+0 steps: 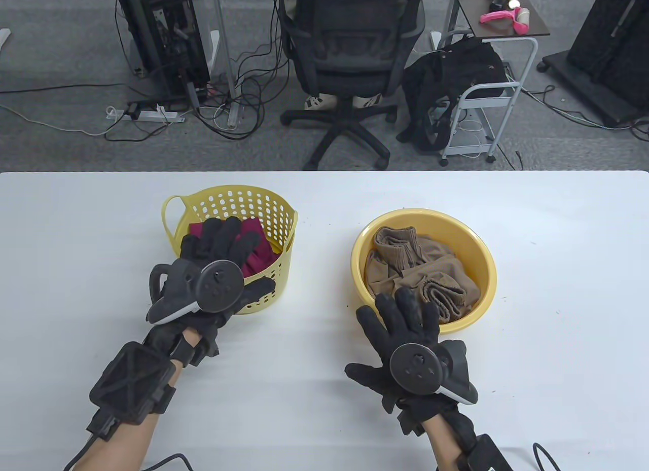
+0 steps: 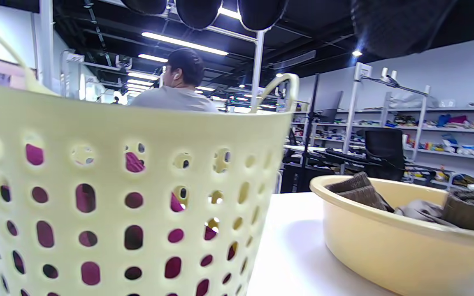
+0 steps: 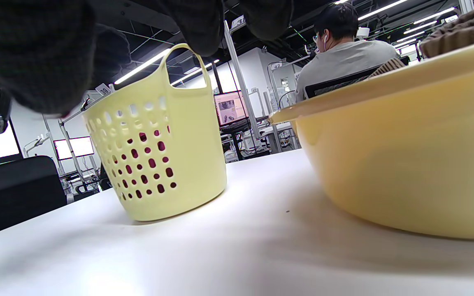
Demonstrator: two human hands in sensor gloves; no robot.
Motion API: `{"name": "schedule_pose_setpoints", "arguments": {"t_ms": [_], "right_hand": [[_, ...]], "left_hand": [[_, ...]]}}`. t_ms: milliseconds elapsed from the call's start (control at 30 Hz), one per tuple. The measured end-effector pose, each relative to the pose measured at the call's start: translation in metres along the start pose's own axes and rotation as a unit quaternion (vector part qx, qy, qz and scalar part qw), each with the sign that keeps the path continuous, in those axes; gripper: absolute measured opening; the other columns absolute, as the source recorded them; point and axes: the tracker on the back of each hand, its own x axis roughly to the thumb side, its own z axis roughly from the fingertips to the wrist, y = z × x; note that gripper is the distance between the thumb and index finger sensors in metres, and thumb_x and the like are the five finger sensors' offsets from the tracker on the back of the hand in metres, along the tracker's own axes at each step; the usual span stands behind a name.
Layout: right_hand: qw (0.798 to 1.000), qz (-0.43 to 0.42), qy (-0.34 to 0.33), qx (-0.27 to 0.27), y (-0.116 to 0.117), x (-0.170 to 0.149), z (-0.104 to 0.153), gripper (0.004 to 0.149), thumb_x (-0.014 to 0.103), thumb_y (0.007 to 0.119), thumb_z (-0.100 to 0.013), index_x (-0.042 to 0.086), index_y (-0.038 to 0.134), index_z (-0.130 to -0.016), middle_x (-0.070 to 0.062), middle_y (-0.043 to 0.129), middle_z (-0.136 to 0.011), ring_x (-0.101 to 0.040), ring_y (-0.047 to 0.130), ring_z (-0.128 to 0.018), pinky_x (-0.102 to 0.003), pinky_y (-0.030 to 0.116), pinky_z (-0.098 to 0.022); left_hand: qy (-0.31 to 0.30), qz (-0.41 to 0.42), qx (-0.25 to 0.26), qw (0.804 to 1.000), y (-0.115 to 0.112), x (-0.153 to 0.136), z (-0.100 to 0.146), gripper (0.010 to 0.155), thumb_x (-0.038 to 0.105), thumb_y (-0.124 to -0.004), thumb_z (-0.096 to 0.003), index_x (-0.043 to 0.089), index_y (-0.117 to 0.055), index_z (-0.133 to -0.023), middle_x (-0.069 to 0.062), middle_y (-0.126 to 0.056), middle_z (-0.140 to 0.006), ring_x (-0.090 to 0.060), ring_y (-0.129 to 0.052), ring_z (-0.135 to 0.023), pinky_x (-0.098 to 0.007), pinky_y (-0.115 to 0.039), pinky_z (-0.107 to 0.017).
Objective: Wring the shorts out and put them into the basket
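Note:
Brown shorts (image 1: 423, 273) lie crumpled in a round yellow basin (image 1: 476, 248) at the table's right centre; their folds show over the basin rim (image 2: 360, 189). A pale yellow perforated basket (image 1: 276, 210) stands to the left, with a dark red garment (image 1: 256, 248) inside, visible through the holes (image 2: 84, 197). My left hand (image 1: 218, 243) hovers over the basket's near side, fingers spread and straight, holding nothing. My right hand (image 1: 400, 314) is at the basin's near rim, fingers spread flat, their tips reaching over the edge beside the shorts.
The white table (image 1: 324, 400) stretches wide around both containers. Beyond its far edge stand an office chair (image 1: 350, 60), a computer tower with cables (image 1: 167, 40) and a small white cart (image 1: 487, 101). A person (image 2: 175, 90) sits in the background.

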Motion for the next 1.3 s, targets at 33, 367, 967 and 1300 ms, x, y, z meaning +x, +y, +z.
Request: {"name": "schedule_pose_setpoints", "arguments": {"t_ms": [33, 367, 967, 1300], "right_hand": [[1.000, 0.000, 0.000, 0.000, 0.000, 0.000, 0.000, 0.095, 0.069, 0.084, -0.042, 0.015, 0.051, -0.111, -0.027, 0.037, -0.114, -0.056, 0.024, -0.104, -0.081, 0.021, -0.063], [1.000, 0.002, -0.006, 0.006, 0.000, 0.003, 0.000, 0.095, 0.069, 0.084, -0.042, 0.014, 0.050, -0.112, -0.027, 0.036, -0.114, -0.057, 0.024, -0.104, -0.081, 0.021, -0.063], [1.000, 0.005, -0.010, 0.027, 0.004, 0.007, 0.001, 0.097, 0.069, 0.084, -0.041, 0.013, 0.048, -0.112, -0.027, 0.035, -0.114, -0.057, 0.022, -0.103, -0.081, 0.020, -0.062], [0.999, 0.007, -0.008, 0.036, 0.005, 0.008, 0.001, 0.097, 0.069, 0.084, -0.041, 0.013, 0.048, -0.112, -0.028, 0.035, -0.114, -0.057, 0.022, -0.103, -0.081, 0.020, -0.062]], "left_hand": [[-0.006, -0.003, 0.001, 1.000, 0.000, 0.004, 0.003, 0.086, 0.067, -0.072, -0.0503, 0.022, -0.039, -0.116, -0.025, -0.033, -0.125, -0.060, -0.036, -0.112, -0.079, -0.034, -0.067], [-0.043, -0.047, 0.011, 0.998, -0.027, 0.042, 0.041, 0.092, 0.070, -0.071, -0.0511, 0.016, -0.037, -0.117, -0.031, -0.029, -0.124, -0.065, -0.033, -0.110, -0.080, -0.034, -0.065], [-0.055, -0.009, -0.031, 0.998, -0.092, 0.060, 0.057, 0.092, 0.072, -0.072, -0.0504, 0.019, -0.038, -0.118, -0.031, -0.028, -0.125, -0.065, -0.030, -0.110, -0.080, -0.033, -0.065], [-0.054, 0.001, -0.057, 0.997, -0.110, 0.056, 0.060, 0.092, 0.072, -0.072, -0.0503, 0.020, -0.037, -0.118, -0.031, -0.027, -0.125, -0.066, -0.029, -0.110, -0.080, -0.032, -0.065]]}}
